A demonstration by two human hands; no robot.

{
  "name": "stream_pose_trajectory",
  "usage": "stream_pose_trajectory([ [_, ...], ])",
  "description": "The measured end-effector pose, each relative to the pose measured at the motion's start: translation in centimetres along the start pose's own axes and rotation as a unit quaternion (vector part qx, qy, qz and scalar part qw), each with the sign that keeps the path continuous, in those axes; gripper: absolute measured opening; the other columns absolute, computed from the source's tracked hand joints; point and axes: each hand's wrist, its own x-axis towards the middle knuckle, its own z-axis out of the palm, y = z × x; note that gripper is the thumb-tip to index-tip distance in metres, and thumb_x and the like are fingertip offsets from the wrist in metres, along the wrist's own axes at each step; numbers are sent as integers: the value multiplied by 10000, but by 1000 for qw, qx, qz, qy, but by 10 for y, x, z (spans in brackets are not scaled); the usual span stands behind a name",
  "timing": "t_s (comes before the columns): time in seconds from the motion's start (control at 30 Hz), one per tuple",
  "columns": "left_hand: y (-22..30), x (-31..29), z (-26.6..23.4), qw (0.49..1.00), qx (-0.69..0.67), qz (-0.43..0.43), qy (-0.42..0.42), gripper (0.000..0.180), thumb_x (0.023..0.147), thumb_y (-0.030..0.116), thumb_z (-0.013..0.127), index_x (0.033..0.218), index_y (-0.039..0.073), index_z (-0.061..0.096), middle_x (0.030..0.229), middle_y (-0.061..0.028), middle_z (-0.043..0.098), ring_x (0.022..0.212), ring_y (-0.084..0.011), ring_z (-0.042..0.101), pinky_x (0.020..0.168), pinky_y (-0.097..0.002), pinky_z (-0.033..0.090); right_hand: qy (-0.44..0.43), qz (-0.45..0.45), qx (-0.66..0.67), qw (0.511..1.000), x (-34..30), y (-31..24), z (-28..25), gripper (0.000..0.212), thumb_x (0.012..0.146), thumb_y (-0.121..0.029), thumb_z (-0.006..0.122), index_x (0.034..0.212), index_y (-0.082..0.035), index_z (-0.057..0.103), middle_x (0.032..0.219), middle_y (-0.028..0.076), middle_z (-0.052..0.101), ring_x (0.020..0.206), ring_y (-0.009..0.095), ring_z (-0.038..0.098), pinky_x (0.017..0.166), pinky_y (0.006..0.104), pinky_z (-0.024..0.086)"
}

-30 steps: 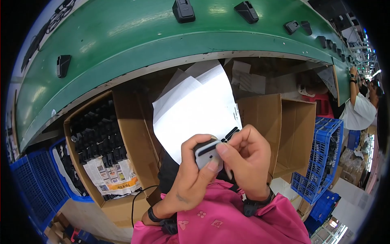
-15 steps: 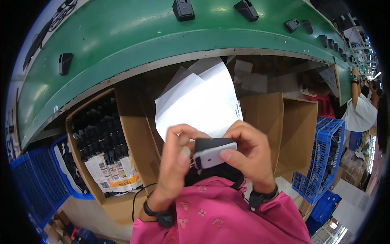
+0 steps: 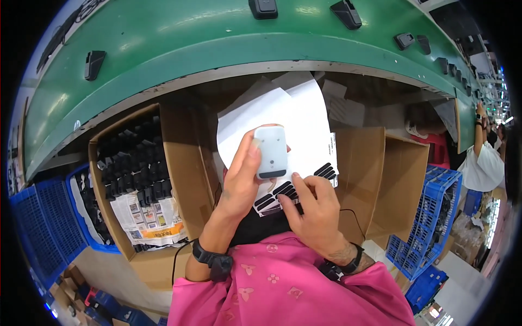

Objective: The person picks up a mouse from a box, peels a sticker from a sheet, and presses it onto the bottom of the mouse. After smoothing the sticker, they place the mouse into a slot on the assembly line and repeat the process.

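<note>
My left hand [image 3: 243, 171] is closed around a light grey, round-cornered plastic device [image 3: 273, 146]. Its pale face, with small round holes and a dark band at the near end, is turned up. On my lap lies a stack of white sheets [image 3: 304, 117]. Rows of black oblong stickers [image 3: 285, 190] show on the near part of the stack, below the device. Over those stickers is my right hand [image 3: 312, 212], its thumb and index finger apart at the sheet. Nothing shows between them; its other fingers are curled and partly hidden.
A green workbench [image 3: 179, 65] runs across the far side, with black cradle-like units [image 3: 346, 13] on it. At left, a cardboard box [image 3: 187, 163] holds many black parts and newspaper. An open carton [image 3: 399, 185] and blue crate [image 3: 427, 212] stand right. A co-worker's sleeve [image 3: 484, 155] shows far right.
The device has moved up and turned pale face up, now in my left hand alone. My right hand has let go of it and moved down to the stickers, which have come into view.
</note>
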Motion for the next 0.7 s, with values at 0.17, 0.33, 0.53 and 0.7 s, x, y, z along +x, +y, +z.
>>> stream_pose_trajectory([
  [0.17, -7, 2, -3, 1000, 6, 13, -5, 495, 996, 415, 271, 1309, 52, 394, 1055, -96, 585, 836, -105, 538, 655, -238, 419, -19, 13, -49, 999, -5, 1, 12, 368, 695, -59, 751, 1030, 23, 622, 840, 89, 526, 738, 240, 511, 627, 340, 421],
  [0.33, -9, 2, -1, 998, -34, 47, 7, 542, 994, 442, 301, 1315, 10, 360, 1094, -161, 561, 802, -168, 574, 611, -259, 444, 5, 23, -16, 1000, -7, 0, 14, 255, 705, -27, 724, 928, -2, 602, 825, 93, 534, 746, 266, 521, 666, 367, 418],
  [0.53, -12, -2, -4, 998, -11, 56, -16, 544, 992, 454, 311, 1323, 22, 322, 1137, -170, 543, 948, -230, 606, 826, -335, 486, -5, 50, 19, 999, -5, -6, -1, 165, 743, 7, 686, 807, -29, 538, 782, 88, 537, 717, 250, 523, 663, 342, 412],
  [0.7, -11, -1, -8, 998, -11, 60, -23, 497, 994, 358, 362, 1347, 20, 269, 1130, -185, 524, 1002, -269, 598, 888, -383, 475, -58, 76, 161, 982, 1, -11, -42, 121, 822, 32, 618, 822, -11, 505, 758, 57, 518, 619, 107, 479, 540, 232, 389],
])
